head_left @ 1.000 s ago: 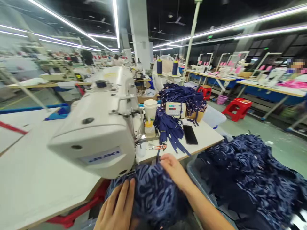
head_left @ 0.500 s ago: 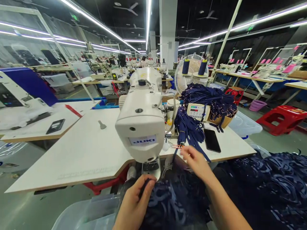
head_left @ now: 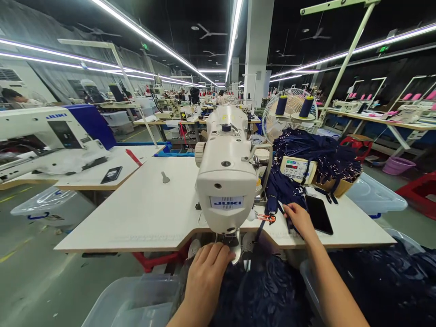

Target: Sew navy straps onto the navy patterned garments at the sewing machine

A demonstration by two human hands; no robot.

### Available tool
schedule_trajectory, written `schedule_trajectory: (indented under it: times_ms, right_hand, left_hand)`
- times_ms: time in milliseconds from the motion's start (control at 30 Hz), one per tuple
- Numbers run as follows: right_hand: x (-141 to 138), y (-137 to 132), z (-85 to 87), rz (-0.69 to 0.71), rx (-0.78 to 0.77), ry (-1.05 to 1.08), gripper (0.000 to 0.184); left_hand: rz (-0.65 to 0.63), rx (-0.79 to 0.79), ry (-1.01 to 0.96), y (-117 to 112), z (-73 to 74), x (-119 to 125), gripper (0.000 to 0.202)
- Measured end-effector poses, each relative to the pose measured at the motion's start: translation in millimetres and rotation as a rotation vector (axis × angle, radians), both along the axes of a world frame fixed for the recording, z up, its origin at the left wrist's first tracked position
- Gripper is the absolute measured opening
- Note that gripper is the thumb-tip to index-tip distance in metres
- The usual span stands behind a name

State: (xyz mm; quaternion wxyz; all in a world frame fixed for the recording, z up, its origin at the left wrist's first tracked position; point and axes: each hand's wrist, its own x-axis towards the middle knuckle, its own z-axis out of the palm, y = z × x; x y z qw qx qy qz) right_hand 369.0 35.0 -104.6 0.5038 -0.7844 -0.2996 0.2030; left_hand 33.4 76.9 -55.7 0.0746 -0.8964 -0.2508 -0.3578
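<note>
The left hand lies palm down, knuckles up and fingers side by side, just below the white sewing machine's head and next to its metal plate. Dark navy lace fabric spreads below and to the right of this hand, over the person's lap; the fingertips turn out of sight, so I cannot tell whether they pinch it. The right hand reaches onto the tabletop with its forearm slanting up from the lower right — thumb and forefinger drawn together on a navy strap, just beside the strap bundle and the black phone.

Of the containers, a lidded clear bin stands on the floor at far left, its contents too faint to make out. Nearer, a clear tub sits below the tabletop, left of the left hand. Past the control box, a cardboard box carries a heap of navy straps with metal ends — they spill over its edge. Beside it is another clear bin. At lower right, a clear crate is heaped with more dark lace.
</note>
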Motion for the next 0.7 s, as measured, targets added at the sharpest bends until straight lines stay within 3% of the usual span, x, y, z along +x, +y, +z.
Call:
schedule_trajectory:
  times_ms: [167,300,433,533,700]
  right_hand:
    - [-33,-25,15.3,0.102,0.254,0.337,0.052]
    - [-83,-35,20.4,0.225,0.316,0.538,0.044]
    - [-123,-34,22.6,0.332,0.338,0.818,0.032]
    - [-143,-29,27.7,0.383,0.323,0.935,0.023]
    - [-162,-18,40.2,0.398,0.404,0.995,0.024]
  left_hand:
    - [0.025,-0.019,0.027,-12,-6.1,-1,0.036]
    - [-0.003,-0.139,-0.019,-16,-8.4,-2,0.026]
    - [-0.128,-0.189,0.033,-12,-3.1,-10,0.027]
    - [-0.176,-0.263,0.074,-9,0.4,-18,0.028]
    - [-0.209,-0.394,0.029,-6,-2.1,-22,0.027]
